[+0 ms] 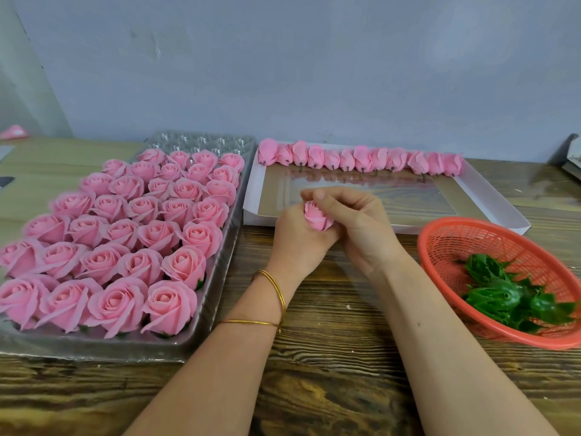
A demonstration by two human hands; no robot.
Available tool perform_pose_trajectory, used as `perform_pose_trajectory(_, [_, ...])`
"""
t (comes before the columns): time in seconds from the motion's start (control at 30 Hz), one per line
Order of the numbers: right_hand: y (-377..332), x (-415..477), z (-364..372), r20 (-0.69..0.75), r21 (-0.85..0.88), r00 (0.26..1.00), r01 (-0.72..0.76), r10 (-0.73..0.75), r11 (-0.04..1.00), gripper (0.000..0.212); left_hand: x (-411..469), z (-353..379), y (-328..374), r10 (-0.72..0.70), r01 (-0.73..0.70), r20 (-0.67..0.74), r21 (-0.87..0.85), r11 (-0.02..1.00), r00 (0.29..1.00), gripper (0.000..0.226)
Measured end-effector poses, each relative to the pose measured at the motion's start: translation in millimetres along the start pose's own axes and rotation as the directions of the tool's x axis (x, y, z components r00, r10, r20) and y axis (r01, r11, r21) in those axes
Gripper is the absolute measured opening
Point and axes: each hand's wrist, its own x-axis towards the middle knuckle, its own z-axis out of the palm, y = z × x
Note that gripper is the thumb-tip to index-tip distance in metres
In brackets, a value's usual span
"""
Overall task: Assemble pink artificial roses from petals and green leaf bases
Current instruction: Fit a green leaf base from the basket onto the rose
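Both hands meet over the middle of the wooden table around one pink rose bud (317, 216). My left hand (298, 237) grips the bud from below with curled fingers. My right hand (355, 221) pinches its petals from above and the right. Whether a green base sits under the bud is hidden by the fingers. Green leaf bases (509, 297) lie in a red plastic basket (465, 237) at the right. A row of unfinished pink buds (361, 158) lines the far edge of a white flat box (490, 199).
A clear plastic tray (217, 278) at the left holds several rows of finished pink roses (125, 234), with unfilled cells at its far end. A grey wall stands behind the table. A dark object (570, 155) sits at the far right edge.
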Motion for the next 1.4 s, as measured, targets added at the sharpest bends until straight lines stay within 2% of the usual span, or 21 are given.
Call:
perform_pose_trajectory(0.3, [-2.2, -1.8, -5.3, 0.086, 0.053, 0.995, -0.064, 0.059, 0.997, 0.021, 1.5, -2.2, -3.5, 0.029, -0.028, 0.011, -0.029, 0.999, 1.000, 0.024])
perform_pose_trajectory(0.53, [-4.4, -2.6, -4.8, 0.080, 0.038, 0.994, -0.072, 0.068, 0.997, 0.035, 2.4, -3.1, -3.7, 0.001, -0.001, 0.019, -0.028, 1.000, 1.000, 0.026])
perform_pose_trajectory(0.77, [-3.5, -3.0, -2.7, 0.056, -0.057, 0.998, -0.038, 0.041, 0.998, 0.028, 2.0, -1.5, -6.9, 0.003, -0.002, 0.021, -0.026, 1.000, 1.000, 0.008])
perform_pose_trajectory(1.03, [-1.6, -3.3, -1.5, 0.049, -0.122, 0.999, 0.016, -0.010, 0.992, 0.030, 3.2, -1.7, -8.7, -0.006, 0.007, 0.024, -0.022, 1.000, 1.000, 0.021])
perform_pose_trajectory(1.27, [-1.9, -4.4, -0.8, 0.066, -0.140, 0.996, 0.072, -0.063, 0.988, 0.035, 3.2, -2.8, -7.4, -0.024, 0.026, 0.049, -0.031, 0.999, 0.999, 0.013])
perform_pose_trajectory(1.4, [-1.9, -4.1, -0.7, 0.075, -0.119, 0.996, 0.066, -0.057, 0.991, 0.041, 1.9, -3.4, -5.8, -0.022, 0.024, 0.053, -0.031, 0.999, 0.998, 0.024])
